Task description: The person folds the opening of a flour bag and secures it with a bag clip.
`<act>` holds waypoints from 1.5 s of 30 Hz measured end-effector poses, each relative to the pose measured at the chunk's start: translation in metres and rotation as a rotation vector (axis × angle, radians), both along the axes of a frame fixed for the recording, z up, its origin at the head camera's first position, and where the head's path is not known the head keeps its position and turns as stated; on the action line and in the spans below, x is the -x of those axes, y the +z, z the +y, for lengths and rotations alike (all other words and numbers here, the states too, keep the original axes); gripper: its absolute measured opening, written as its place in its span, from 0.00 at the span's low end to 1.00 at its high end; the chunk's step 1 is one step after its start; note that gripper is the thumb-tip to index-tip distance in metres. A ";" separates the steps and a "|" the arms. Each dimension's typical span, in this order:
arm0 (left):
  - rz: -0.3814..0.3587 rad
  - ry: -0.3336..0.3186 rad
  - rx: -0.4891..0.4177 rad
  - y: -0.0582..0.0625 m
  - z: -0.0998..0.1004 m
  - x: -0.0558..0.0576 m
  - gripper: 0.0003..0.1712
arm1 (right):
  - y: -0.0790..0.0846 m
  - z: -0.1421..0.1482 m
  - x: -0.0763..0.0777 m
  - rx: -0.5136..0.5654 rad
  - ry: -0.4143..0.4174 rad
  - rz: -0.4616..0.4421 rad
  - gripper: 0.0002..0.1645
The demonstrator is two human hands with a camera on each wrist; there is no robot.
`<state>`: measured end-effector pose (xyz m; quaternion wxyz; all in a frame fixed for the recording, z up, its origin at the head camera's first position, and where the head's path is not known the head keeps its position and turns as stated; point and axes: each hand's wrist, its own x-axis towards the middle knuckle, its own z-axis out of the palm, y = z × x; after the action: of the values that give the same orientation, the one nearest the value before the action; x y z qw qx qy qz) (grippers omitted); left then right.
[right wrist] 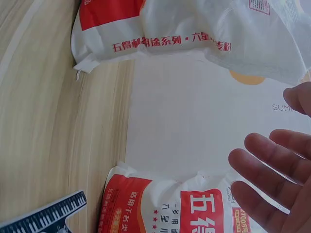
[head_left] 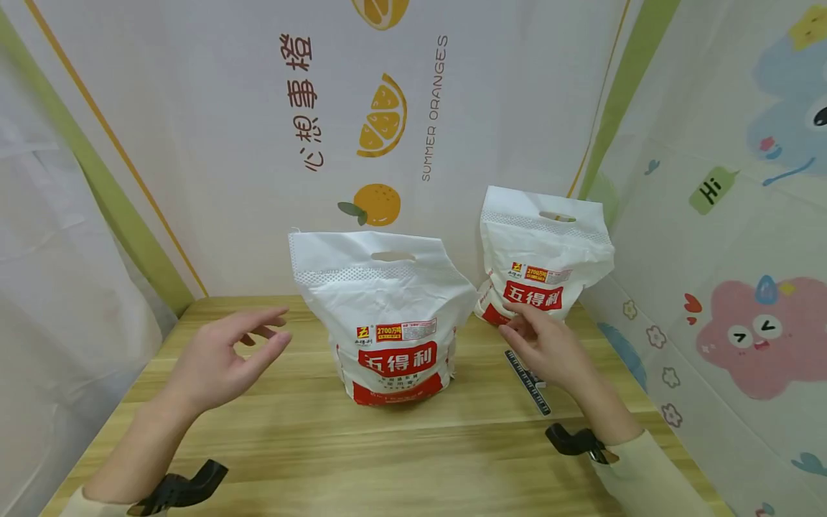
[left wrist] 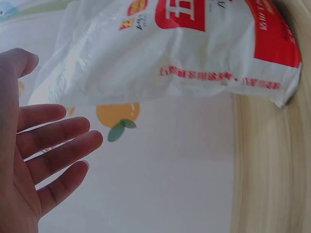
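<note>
A white flour bag with red printing and a handle slot at its top stands upright mid-table. To its left, apart from it, my left hand hovers with relaxed fingers, holding nothing. On the other side my right hand is also in the air and holds nothing. A second, similar flour bag stands farther back at the right, partly behind the right hand in the head view. In the right wrist view the fingers are spread between the nearer bag and the back bag.
A black-and-white ruler-like strip lies on the wooden table below the right hand, partly covered by it. A white curtain with orange prints hangs behind the bags. Another printed curtain borders the right side.
</note>
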<state>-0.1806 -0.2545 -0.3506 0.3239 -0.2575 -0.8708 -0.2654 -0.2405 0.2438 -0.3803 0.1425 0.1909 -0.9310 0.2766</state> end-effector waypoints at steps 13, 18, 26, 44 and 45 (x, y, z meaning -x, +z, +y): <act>0.137 -0.189 0.015 0.042 0.038 0.009 0.23 | -0.002 -0.013 0.011 0.128 0.030 0.001 0.25; 0.151 -0.238 0.040 0.060 0.059 0.020 0.21 | 0.000 -0.019 0.016 0.200 0.027 -0.055 0.25; 0.152 -0.227 0.125 0.087 0.100 0.034 0.23 | -0.002 -0.029 0.023 0.302 0.044 -0.080 0.25; -0.167 -0.086 0.376 0.132 0.145 0.078 0.32 | -0.017 -0.057 0.033 0.712 0.094 -0.298 0.25; -0.191 -0.078 0.398 0.132 0.146 0.080 0.32 | -0.018 -0.058 0.034 0.722 0.095 -0.300 0.25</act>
<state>-0.2601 -0.1081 -0.2184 0.1723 -0.3233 -0.9222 -0.1240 -0.2740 0.1856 -0.3982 0.0497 0.1288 -0.7745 0.6173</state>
